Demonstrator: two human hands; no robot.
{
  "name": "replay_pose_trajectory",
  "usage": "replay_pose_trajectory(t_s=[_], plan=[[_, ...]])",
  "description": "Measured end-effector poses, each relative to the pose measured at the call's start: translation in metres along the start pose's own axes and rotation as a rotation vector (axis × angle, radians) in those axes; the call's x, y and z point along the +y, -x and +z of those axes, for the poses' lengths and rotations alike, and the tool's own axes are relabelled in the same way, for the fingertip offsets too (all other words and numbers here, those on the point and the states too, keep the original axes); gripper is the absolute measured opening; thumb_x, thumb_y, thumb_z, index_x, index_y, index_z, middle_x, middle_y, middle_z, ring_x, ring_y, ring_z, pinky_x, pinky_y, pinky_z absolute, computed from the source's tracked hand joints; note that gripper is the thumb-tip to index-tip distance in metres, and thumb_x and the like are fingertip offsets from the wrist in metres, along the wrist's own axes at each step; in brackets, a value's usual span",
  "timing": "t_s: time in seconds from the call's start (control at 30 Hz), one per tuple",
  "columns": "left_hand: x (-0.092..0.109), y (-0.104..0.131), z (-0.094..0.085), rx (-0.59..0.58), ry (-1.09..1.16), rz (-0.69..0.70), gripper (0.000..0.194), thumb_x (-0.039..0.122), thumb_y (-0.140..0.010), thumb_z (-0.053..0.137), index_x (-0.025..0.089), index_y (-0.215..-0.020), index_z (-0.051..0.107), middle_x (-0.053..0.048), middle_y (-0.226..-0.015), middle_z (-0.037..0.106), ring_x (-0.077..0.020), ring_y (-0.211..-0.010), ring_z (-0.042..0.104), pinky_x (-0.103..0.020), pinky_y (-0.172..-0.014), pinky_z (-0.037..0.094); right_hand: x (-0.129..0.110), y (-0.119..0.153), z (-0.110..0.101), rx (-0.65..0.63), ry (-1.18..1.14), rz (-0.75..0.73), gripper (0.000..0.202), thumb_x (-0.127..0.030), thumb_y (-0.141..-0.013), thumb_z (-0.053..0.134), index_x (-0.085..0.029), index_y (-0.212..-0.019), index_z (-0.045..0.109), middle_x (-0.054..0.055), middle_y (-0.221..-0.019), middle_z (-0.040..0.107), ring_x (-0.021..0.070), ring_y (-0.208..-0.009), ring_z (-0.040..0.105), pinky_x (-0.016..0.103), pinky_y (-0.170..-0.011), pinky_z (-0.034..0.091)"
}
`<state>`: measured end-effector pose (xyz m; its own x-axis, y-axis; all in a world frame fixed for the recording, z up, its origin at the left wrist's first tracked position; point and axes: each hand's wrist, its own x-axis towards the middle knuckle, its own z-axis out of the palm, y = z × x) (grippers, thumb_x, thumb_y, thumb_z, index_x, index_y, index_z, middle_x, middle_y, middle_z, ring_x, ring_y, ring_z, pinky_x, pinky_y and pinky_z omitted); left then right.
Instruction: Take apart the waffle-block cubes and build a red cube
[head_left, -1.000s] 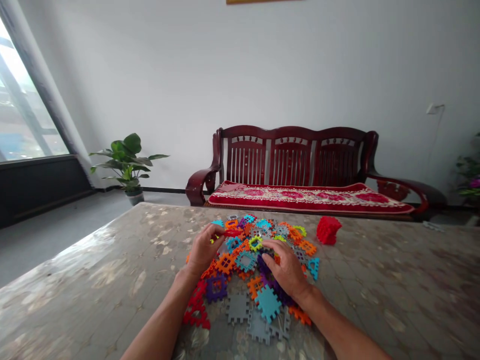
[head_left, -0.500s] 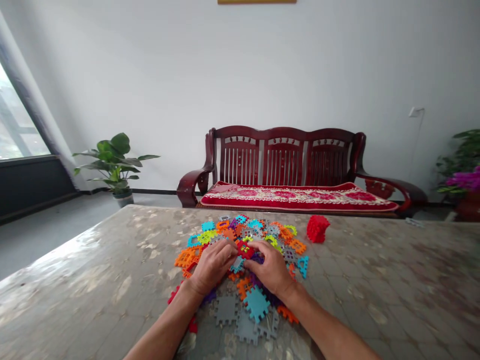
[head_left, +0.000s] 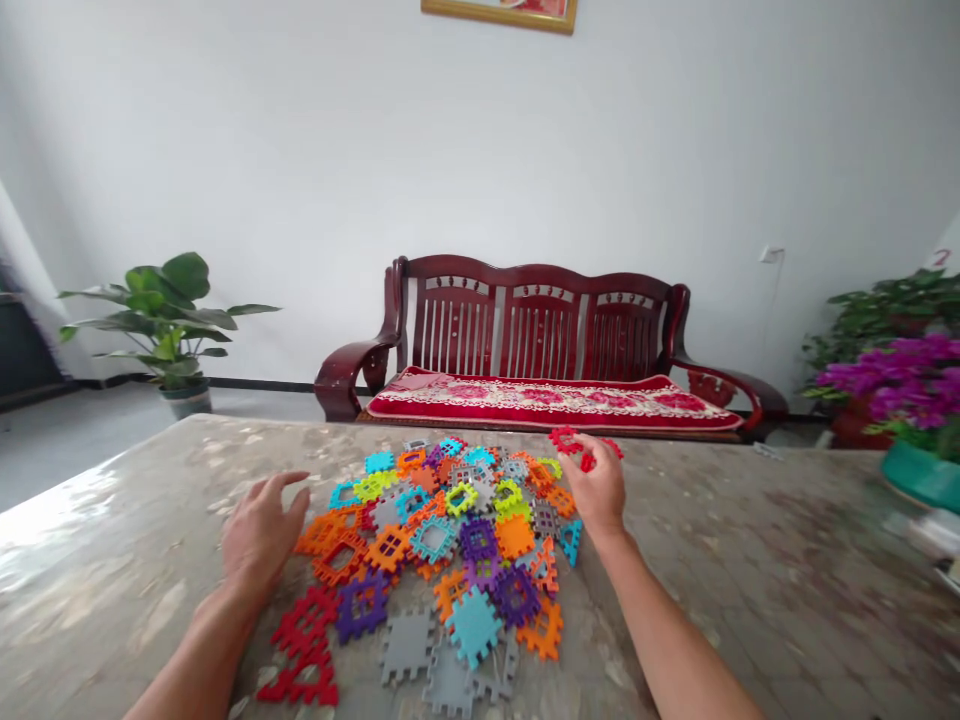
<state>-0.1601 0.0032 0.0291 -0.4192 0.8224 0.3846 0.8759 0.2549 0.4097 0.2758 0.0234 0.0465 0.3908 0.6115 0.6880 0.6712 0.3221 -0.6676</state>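
Note:
My right hand [head_left: 598, 485] pinches a red interlocking tile [head_left: 564, 439] at its fingertips, beyond the far right of the pile. Just behind those fingers are more red tiles [head_left: 613, 449], mostly hidden by the hand. On the left, my left hand [head_left: 262, 525] is over the table with thumb and fingers apart and nothing between them. Between my hands spreads a heap of toothed plastic tiles: a purple window tile [head_left: 361, 605], an orange tile [head_left: 514, 537], a turquoise square [head_left: 474, 625] and a grey square [head_left: 407, 645]. Close to my left forearm lie a red tile [head_left: 306, 620] and a red triangle [head_left: 301, 682].
The table [head_left: 720, 580] has a patterned cover. Behind it stands a dark red wooden bench [head_left: 541, 330] with a red floral cushion [head_left: 555, 400]. A potted plant [head_left: 169, 320] stands left; purple flowers [head_left: 900, 380] in a green pot [head_left: 922, 475] are at right.
My hands have parted from the middle of the pile. The right carried a red tile up and right to the red tiles; the left moved left and opened. The view has turned right.

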Motion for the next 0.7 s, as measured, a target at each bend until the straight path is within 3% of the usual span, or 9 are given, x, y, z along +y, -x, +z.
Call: replay_pose_trajectory(t_s=[0.07,0.17,0.5,0.7], plan=[[-0.012,-0.002,0.001,-0.125,-0.053,-0.125,0.043,0.041,-0.091,0.041,0.023,-0.125,0.063,-0.014,-0.127,0.06,-0.0326,-0.116,0.058,-0.044,-0.092,0.048,0.017,-0.014,-0.011,0.083,0.099,0.028,0.04,-0.047,-0.073,0.062,-0.019,-0.099,0.069,0.01,-0.101,0.07,0.0268,-0.096,0.061,0.041,-0.093,0.044],[-0.018,-0.003,0.003,-0.214,-0.065,-0.172,0.048,0.044,-0.092,0.037,0.025,-0.129,0.06,-0.013,-0.132,0.058,-0.0324,-0.118,0.058,-0.042,-0.091,0.048,0.035,-0.024,-0.023,0.157,0.201,0.097,0.044,-0.051,-0.072,0.06,-0.019,-0.1,0.07,0.011,-0.1,0.071,0.0281,-0.093,0.06,0.042,-0.091,0.043],[-0.02,-0.008,0.009,-0.253,-0.119,-0.12,0.049,0.046,-0.09,0.035,0.028,-0.128,0.061,-0.009,-0.133,0.061,-0.0303,-0.115,0.06,-0.039,-0.087,0.049,0.068,-0.023,-0.021,0.155,0.244,0.191,0.05,-0.054,-0.07,0.058,-0.02,-0.105,0.068,0.012,-0.108,0.069,0.0291,-0.099,0.059,0.042,-0.092,0.042],[-0.019,-0.008,0.009,-0.267,-0.152,-0.103,0.046,0.046,-0.09,0.038,0.031,-0.125,0.065,-0.006,-0.127,0.066,-0.0301,-0.111,0.061,-0.038,-0.085,0.049,0.076,-0.02,-0.013,0.075,0.324,0.169,0.086,-0.058,-0.062,0.066,-0.014,-0.134,0.05,0.02,-0.126,0.06,0.0353,-0.112,0.055,0.046,-0.097,0.039]])
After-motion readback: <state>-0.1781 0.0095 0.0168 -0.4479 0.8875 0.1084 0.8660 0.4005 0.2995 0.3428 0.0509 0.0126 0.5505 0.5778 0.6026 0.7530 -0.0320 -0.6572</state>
